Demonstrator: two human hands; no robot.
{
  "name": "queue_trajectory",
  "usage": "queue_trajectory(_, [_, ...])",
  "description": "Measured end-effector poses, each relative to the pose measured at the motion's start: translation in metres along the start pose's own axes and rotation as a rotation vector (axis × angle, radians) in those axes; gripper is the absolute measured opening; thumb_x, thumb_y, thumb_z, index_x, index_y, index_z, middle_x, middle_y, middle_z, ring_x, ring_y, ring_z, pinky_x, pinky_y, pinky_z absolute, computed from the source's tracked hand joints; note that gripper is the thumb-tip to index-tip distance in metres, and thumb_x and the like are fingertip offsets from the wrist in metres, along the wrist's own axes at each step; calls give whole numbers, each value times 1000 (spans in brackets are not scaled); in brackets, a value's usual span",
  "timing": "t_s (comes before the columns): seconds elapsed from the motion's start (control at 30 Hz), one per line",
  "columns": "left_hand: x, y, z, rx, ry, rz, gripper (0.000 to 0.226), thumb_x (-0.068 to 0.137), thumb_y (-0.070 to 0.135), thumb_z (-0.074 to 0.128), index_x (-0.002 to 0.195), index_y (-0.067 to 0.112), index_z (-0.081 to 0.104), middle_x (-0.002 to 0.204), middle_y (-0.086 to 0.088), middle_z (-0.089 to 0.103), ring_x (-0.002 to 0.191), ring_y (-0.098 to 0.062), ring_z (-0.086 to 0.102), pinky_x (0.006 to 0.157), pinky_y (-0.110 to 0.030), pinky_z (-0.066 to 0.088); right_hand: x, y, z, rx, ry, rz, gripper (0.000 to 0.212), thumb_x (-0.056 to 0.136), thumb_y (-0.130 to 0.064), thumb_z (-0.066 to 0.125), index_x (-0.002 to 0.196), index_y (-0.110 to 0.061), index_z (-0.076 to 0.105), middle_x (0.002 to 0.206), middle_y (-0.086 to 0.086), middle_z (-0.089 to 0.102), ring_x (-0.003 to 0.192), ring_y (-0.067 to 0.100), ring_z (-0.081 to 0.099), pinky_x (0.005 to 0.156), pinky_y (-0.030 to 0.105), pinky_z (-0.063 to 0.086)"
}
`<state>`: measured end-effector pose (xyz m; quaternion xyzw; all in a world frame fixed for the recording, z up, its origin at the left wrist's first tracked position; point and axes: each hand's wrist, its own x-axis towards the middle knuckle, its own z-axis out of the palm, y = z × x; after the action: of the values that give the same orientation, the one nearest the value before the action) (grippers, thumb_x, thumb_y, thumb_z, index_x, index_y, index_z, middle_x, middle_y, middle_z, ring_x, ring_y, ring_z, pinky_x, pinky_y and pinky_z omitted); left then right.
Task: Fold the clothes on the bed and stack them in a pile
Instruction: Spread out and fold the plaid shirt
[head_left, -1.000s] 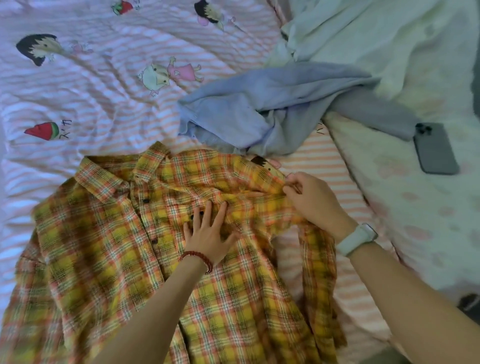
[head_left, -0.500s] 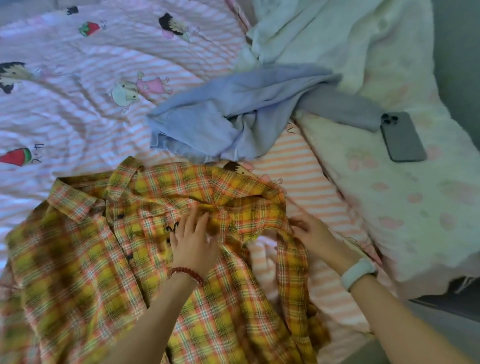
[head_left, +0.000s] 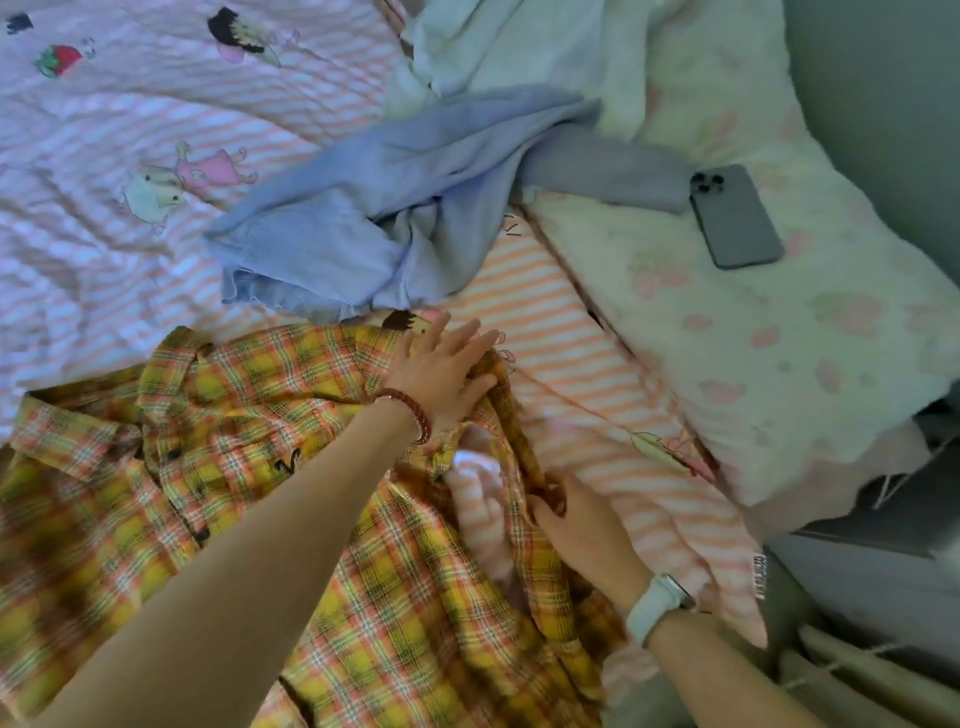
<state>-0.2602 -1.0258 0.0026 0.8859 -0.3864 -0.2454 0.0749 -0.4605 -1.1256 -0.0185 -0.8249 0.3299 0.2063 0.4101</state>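
Left hand (head_left: 441, 374) slid to plaid shirt's (head_left: 218, 467) shoulder — fingers flat; right hand (head_left: 576, 525) pinches sleeve.

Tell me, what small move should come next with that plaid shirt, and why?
Probably draw the sleeve inward across the plaid shirt. The right hand pinches the bunched sleeve at the shirt's right edge, while the left hand lies flat by the shoulder, fingers straight, as if pinning a fold line. The blue garment waits unfolded.
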Motion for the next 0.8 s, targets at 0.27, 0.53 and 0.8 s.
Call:
queue_trajectory(0.27, [16,15,-35,-312,-10,46,18,94,29,49,93,17,63,83,1,59,80,-19,56,72,-28,42,-5,7,-67,366,194,-40,14,95,-29,48,82,-28,53,79,-11,58,74,9,56,56,9,38])
queue_trajectory(0.53, [19,27,-64,-515,118,-102,25,95,27,48,72,20,56,57,5,47,58,-15,47,58,-27,33,24,-44,-191,-305,394,-181,12,88,-43,52,88,-33,59,78,-11,61,78,16,57,61,27,37])
queue_trajectory(0.8, [19,66,-26,-225,285,-252,52,94,36,45,142,26,31,148,-8,28,134,-30,27,108,-50,25,51,-21,-187,-153,770,-13,30,92,-12,47,121,-9,51,122,13,52,112,28,46,90,38,38])
